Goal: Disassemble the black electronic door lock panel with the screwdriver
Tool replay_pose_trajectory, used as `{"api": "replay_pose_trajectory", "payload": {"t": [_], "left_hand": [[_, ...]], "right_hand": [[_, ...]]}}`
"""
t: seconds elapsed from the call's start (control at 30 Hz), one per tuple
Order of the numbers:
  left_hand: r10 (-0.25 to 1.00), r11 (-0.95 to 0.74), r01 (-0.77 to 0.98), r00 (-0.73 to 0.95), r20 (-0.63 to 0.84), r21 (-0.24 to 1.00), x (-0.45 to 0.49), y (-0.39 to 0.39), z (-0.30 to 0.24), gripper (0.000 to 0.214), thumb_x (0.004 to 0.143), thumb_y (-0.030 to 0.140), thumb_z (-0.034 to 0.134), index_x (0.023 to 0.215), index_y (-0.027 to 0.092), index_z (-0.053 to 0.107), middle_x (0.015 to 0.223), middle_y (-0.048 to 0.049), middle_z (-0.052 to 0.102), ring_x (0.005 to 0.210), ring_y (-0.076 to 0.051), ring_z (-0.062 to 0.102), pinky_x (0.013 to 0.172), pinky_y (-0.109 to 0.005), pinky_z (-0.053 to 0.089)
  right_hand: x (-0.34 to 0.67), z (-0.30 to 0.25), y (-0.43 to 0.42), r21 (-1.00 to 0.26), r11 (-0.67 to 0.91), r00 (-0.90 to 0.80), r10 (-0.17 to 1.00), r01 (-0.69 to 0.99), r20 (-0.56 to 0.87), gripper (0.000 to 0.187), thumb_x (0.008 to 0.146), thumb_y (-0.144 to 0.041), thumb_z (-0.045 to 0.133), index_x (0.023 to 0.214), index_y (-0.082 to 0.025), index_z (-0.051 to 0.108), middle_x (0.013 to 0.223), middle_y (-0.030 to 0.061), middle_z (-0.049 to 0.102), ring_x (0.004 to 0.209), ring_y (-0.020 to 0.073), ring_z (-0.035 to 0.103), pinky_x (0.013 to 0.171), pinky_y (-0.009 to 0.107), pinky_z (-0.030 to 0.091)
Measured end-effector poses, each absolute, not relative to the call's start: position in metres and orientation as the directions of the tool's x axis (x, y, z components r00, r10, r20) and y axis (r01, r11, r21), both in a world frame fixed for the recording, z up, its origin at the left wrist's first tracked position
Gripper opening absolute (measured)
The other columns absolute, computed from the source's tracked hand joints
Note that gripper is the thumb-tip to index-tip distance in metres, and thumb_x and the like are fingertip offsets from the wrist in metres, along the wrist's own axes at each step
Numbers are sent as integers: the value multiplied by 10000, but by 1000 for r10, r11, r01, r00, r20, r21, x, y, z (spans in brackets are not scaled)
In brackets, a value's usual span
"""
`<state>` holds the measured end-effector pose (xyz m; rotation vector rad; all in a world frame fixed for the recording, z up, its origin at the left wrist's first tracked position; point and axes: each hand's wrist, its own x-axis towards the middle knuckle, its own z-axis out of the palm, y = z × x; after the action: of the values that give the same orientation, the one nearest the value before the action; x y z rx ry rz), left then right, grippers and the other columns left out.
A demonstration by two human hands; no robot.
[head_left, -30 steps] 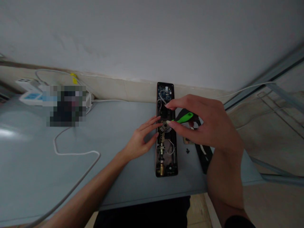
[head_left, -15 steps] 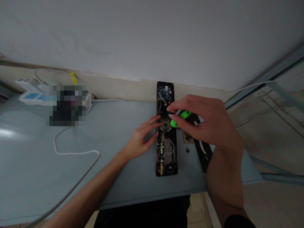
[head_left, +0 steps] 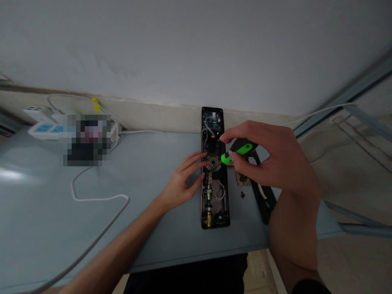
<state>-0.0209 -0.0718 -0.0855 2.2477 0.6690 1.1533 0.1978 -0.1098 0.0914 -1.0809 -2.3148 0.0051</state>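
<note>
A long, narrow black device [head_left: 218, 208] lies opened on the table, its inside showing a circuit board [head_left: 212, 119], a round metal part [head_left: 213, 162], thin wires and brass-coloured fittings. The outstretched fingers of my left hand [head_left: 185, 179] rest on its left edge, tips reaching the round part. My right hand [head_left: 266, 153] holds a green and black screwdriver [head_left: 241, 151] over the device's right side. Its green end points at the round part; the tip cannot be made out. Thumb and fingers are bent around the handle, with the index finger reaching forward.
Right of the device lie small black pieces [head_left: 243, 195], a small brownish board [head_left: 243, 179] and a long black panel [head_left: 265, 200], partly under my right arm. A white power strip [head_left: 43, 130] and a white cable [head_left: 101, 199] occupy the left. A wall stands behind the table.
My right hand has shifted slightly right, and more of the screwdriver's handle shows between thumb and fingers. My left hand keeps its place on the device.
</note>
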Motion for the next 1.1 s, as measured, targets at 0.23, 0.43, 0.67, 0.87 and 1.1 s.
{"api": "replay_pose_trajectory", "payload": {"t": [0.23, 0.43, 0.67, 0.87, 1.1], "left_hand": [[571, -821, 306, 471, 673, 482, -11, -81, -74, 308, 938, 232, 700, 1244, 207, 696, 1131, -87, 727, 1148, -275, 566, 1003, -484, 534], [499, -862, 278, 604, 621, 423, 13, -71, -58, 199, 1032, 297, 593, 1028, 183, 756, 908, -72, 748, 856, -209, 632, 766, -350, 562], [348, -923, 241, 856, 383, 300, 50, -59, -25, 212, 1017, 204, 584, 879, 164, 739, 828, -69, 726, 819, -231, 660, 741, -341, 541], [291, -939, 262, 950, 108, 224, 94, -62, -21, 225, 922, 41, 603, 769, 164, 712, 840, -72, 732, 835, -227, 724, 768, -319, 568], [196, -974, 198, 980, -33, 108, 116, -71, -43, 206, 841, -11, 621, 796, 149, 743, 835, -109, 768, 844, -262, 758, 775, -341, 602]], "right_hand": [[211, 100, -117, -272, 658, -470, 715, 702, 518, 254, 856, -162, 639, 1082, -274, 667, 1013, -6, 774, 866, 180, 745, 808, 322, 584], [228, 108, -124, -301, 629, -426, 737, 717, 524, 208, 859, -172, 646, 1028, -289, 679, 943, -27, 783, 814, 179, 745, 768, 321, 588], [270, 116, -139, -342, 463, -285, 842, 818, 458, 185, 842, -181, 637, 1008, -236, 698, 883, -6, 774, 757, 169, 718, 707, 304, 537], [303, 112, -147, -339, 292, -170, 923, 894, 345, 201, 824, -242, 634, 1002, -228, 726, 709, -35, 716, 567, 127, 614, 561, 262, 443], [310, 110, -150, -402, 288, -164, 935, 869, 315, 204, 811, -222, 634, 988, -245, 734, 678, -50, 688, 560, 118, 599, 551, 249, 436]]}}
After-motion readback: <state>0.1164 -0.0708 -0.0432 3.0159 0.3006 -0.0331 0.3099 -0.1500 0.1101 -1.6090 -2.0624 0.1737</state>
